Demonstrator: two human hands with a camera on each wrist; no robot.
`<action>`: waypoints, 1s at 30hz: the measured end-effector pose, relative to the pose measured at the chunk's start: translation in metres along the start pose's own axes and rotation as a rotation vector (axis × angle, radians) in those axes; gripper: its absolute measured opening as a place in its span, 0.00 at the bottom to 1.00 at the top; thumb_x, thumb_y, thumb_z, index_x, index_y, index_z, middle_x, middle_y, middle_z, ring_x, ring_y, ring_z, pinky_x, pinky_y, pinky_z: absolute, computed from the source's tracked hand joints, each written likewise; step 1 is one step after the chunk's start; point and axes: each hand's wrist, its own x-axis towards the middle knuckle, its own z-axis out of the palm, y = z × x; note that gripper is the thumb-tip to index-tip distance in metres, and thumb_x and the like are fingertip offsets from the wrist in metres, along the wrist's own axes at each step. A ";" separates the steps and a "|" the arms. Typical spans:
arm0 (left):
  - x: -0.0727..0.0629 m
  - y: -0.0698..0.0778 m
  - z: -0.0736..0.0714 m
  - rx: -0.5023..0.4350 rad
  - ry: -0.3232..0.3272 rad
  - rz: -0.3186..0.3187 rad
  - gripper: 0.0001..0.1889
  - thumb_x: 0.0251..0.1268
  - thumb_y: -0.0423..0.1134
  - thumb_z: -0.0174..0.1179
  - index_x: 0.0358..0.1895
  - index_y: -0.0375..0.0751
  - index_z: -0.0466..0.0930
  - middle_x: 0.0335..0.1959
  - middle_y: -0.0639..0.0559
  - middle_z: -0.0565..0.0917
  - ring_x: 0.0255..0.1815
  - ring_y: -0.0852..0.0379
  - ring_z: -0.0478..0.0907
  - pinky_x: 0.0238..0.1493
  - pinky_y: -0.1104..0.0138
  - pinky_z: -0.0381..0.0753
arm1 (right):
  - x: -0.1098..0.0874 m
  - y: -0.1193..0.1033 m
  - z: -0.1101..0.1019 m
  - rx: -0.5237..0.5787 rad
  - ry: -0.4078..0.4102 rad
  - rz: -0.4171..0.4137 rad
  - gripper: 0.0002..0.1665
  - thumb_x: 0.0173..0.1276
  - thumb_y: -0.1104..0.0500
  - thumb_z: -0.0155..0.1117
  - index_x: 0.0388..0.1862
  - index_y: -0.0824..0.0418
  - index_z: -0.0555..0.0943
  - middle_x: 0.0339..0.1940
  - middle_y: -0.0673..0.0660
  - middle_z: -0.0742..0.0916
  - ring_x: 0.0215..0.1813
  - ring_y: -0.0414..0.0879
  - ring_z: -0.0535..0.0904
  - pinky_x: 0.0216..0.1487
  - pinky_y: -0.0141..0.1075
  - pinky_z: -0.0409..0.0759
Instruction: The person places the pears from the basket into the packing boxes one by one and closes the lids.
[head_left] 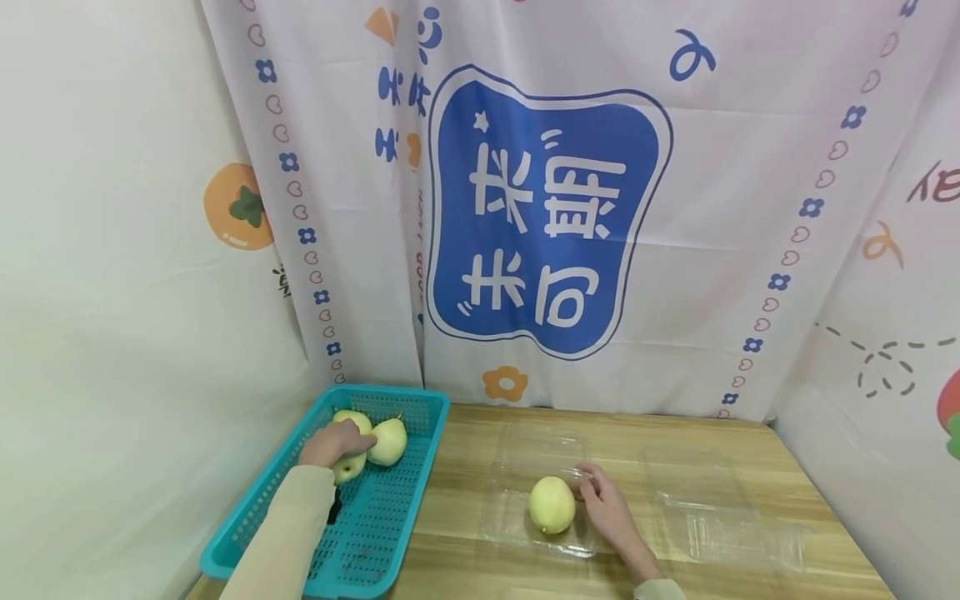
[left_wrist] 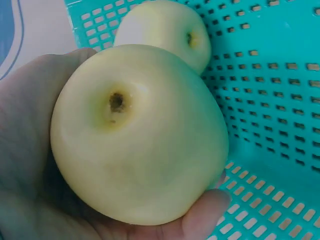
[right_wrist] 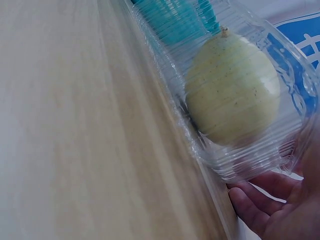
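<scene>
In the head view my left hand (head_left: 330,443) is inside the teal basket (head_left: 437,433) at the left, among pale yellow pears. Its fingers and thumb curl round one pear (left_wrist: 140,135), whose dark blossom end faces the left wrist camera. A second pear (left_wrist: 192,42) lies just behind it. On the table, a single pear (head_left: 552,505) sits in an opened clear plastic box (head_left: 510,533). My right hand (head_left: 609,510) holds the side edge of this box near its hinge, fingertips close beside the pear. Part of the right thumb and fingers is hidden in the right wrist view.
Another opened clear plastic box (head_left: 742,537) lies on the wooden table (head_left: 637,575) at the right. A printed white curtain (head_left: 697,333) hangs along the table's back edge. White cloth walls stand at the left and right.
</scene>
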 end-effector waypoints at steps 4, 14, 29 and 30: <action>0.001 0.006 -0.006 0.026 0.020 0.019 0.31 0.70 0.58 0.49 0.56 0.32 0.79 0.60 0.29 0.77 0.45 0.41 0.77 0.46 0.47 0.77 | 0.001 0.000 -0.001 0.001 0.000 -0.002 0.18 0.76 0.62 0.51 0.61 0.64 0.75 0.39 0.59 0.90 0.46 0.52 0.86 0.51 0.43 0.80; -0.003 0.020 -0.013 -0.006 0.127 0.052 0.31 0.69 0.60 0.47 0.61 0.38 0.78 0.53 0.35 0.81 0.37 0.45 0.76 0.32 0.55 0.72 | 0.000 -0.001 0.000 0.001 -0.006 0.001 0.19 0.75 0.61 0.51 0.61 0.65 0.75 0.39 0.58 0.90 0.44 0.50 0.86 0.51 0.44 0.81; -0.015 0.053 -0.027 -0.036 0.192 0.114 0.31 0.68 0.58 0.46 0.66 0.42 0.75 0.52 0.42 0.81 0.33 0.50 0.74 0.28 0.61 0.68 | -0.001 -0.003 0.000 -0.017 -0.005 0.036 0.19 0.76 0.60 0.50 0.62 0.62 0.74 0.40 0.57 0.89 0.45 0.50 0.86 0.53 0.50 0.81; -0.016 0.055 -0.027 -0.033 0.199 0.119 0.30 0.68 0.58 0.46 0.65 0.43 0.75 0.53 0.42 0.81 0.34 0.49 0.74 0.29 0.61 0.69 | -0.001 -0.003 0.000 -0.015 -0.004 0.032 0.19 0.76 0.60 0.50 0.62 0.63 0.74 0.40 0.58 0.89 0.45 0.51 0.86 0.54 0.50 0.81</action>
